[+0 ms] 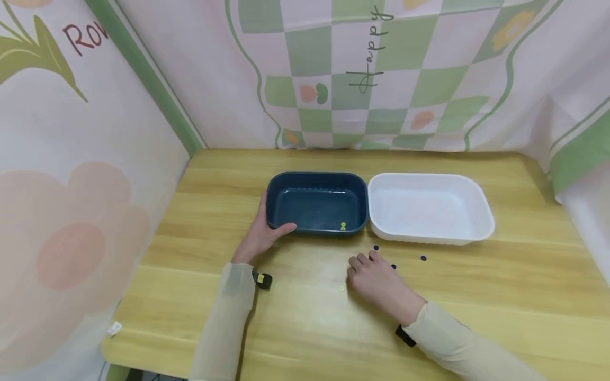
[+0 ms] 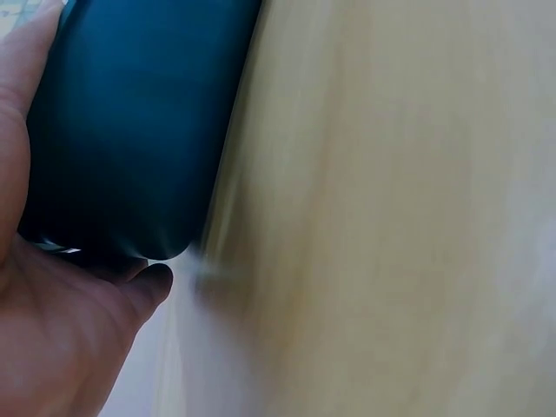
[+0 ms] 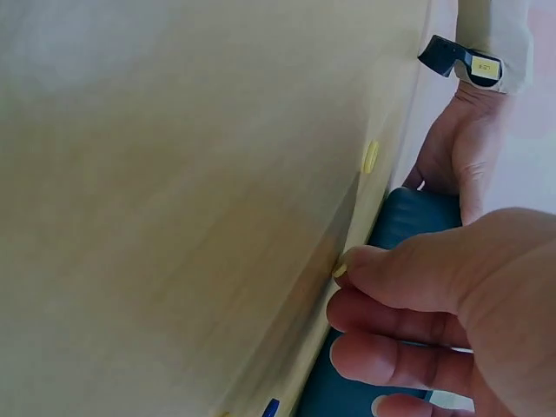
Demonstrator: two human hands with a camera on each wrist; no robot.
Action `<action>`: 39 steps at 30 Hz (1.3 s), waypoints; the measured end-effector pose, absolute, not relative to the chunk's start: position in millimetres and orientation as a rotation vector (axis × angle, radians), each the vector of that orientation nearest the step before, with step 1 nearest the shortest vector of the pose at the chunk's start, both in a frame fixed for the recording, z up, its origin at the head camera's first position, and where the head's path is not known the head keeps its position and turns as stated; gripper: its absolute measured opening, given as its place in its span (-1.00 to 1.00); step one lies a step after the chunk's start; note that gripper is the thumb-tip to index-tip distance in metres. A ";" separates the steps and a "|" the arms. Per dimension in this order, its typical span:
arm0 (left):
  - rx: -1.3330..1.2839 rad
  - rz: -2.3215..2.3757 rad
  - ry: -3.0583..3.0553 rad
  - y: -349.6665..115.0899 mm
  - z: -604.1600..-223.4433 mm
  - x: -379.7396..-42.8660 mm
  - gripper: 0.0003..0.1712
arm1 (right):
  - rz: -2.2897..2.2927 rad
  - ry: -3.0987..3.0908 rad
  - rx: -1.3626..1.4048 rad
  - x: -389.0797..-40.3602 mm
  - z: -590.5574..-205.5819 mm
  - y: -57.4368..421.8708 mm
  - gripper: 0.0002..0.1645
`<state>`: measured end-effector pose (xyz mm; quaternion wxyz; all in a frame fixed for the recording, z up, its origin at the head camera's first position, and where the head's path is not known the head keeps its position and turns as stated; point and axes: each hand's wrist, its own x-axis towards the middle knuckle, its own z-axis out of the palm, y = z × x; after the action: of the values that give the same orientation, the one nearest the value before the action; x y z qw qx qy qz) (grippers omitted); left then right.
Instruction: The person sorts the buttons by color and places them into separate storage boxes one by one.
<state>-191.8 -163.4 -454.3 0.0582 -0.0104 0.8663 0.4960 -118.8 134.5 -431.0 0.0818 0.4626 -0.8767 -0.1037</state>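
My left hand (image 1: 259, 236) grips the left end of a dark blue plastic tub (image 1: 316, 211), its thumb over the front rim. In the left wrist view the palm and fingers wrap that end of the tub (image 2: 139, 122). Inside the tub, at its front right, lie small yellow buttons (image 1: 343, 226). Over the table in front of the tubs, my right hand (image 1: 381, 283) pinches a yellow button (image 3: 340, 271) between thumb and finger; only its edge shows. Another yellow button (image 1: 341, 289) lies on the table left of this hand.
A white tub (image 1: 431, 237) stands against the blue tub's right side. Dark blue buttons lie near the right hand: one (image 1: 376, 247) beyond it, one (image 1: 393, 266) beside it, one (image 1: 423, 258) farther right. A printed curtain (image 1: 305, 63) hangs behind the wooden table (image 1: 200, 312).
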 end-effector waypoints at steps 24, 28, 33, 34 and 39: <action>-0.051 1.517 2.602 -164.2 -455.2 -189.2 0.37 | -0.038 -2.775 1.300 -121.7 -421.6 130.7 -0.91; -0.045 1.519 2.605 -164.4 -455.8 -189.5 0.36 | 0.106 -2.868 1.221 -126.6 -413.5 129.0 -0.87; -0.041 1.521 2.604 -164.7 -456.3 -189.8 0.35 | 0.336 -2.880 1.140 -134.7 -404.8 128.9 -0.92; -0.042 1.522 2.603 -164.6 -456.4 -189.8 0.35 | 0.380 -2.876 1.133 -136.3 -403.8 128.9 -0.92; -0.042 1.522 2.596 -164.4 -455.6 -189.5 0.34 | 0.594 -2.867 1.042 -145.2 -399.4 126.5 -0.97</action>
<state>-189.5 -164.4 -455.6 0.0659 -0.0138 0.8606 0.5047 -145.2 126.5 -399.4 0.0170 0.3353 -0.9224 0.1911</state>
